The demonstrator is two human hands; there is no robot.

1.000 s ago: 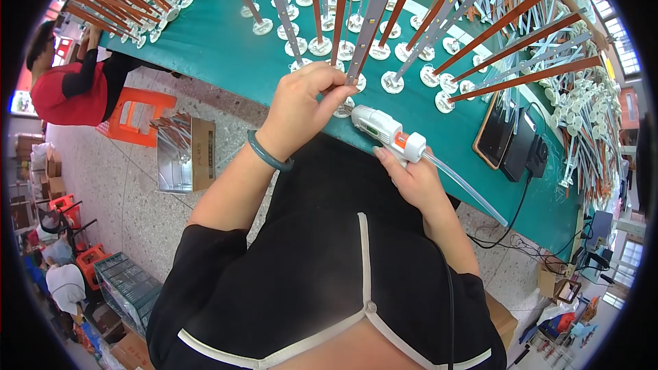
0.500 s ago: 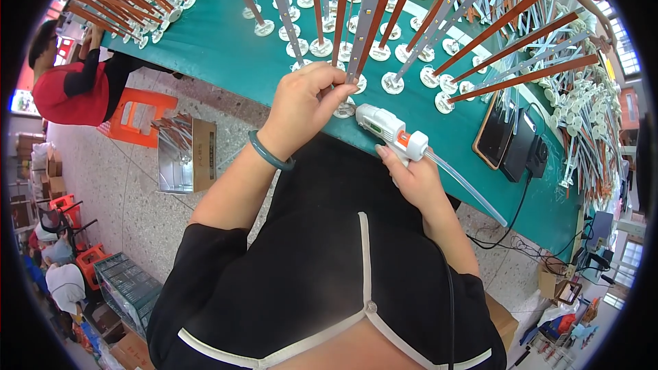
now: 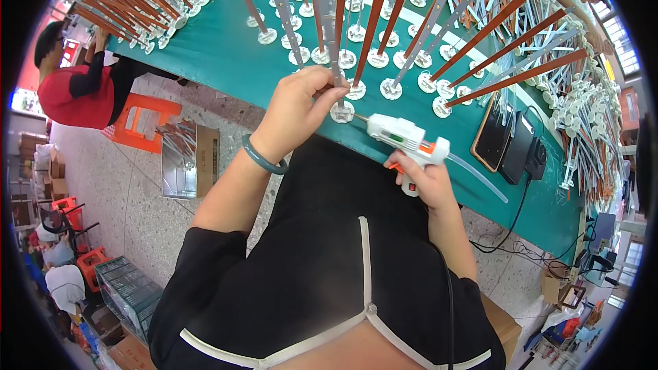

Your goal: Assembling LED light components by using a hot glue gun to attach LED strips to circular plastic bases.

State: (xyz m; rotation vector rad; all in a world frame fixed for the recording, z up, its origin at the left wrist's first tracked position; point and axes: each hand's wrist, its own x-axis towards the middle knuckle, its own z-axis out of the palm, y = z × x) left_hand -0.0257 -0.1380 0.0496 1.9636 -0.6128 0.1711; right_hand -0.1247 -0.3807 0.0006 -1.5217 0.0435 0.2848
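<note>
My left hand (image 3: 298,106), with a bangle at the wrist, pinches the lower end of a grey LED strip (image 3: 330,34). That strip stands over a round white base (image 3: 343,112) near the table's front edge; my fingers partly hide where the two meet. My right hand (image 3: 428,177) is wrapped round the handle of a white hot glue gun (image 3: 401,131) with an orange trigger. The gun's nozzle points left at the base, close to its right rim. A clear glue stick (image 3: 480,177) sticks out of the gun's back.
Several brown and grey strips on round bases (image 3: 391,89) stand upright behind my hands on the green table (image 3: 226,55). A phone (image 3: 493,137) and a black device (image 3: 519,147) lie to the right. Loose strips (image 3: 582,123) pile up beyond. Someone in red (image 3: 75,96) sits at left.
The glue gun has moved to the right and turned more level, its handle and trigger now showing. The strip in my left hand has shifted left, leaving its base more visible.
</note>
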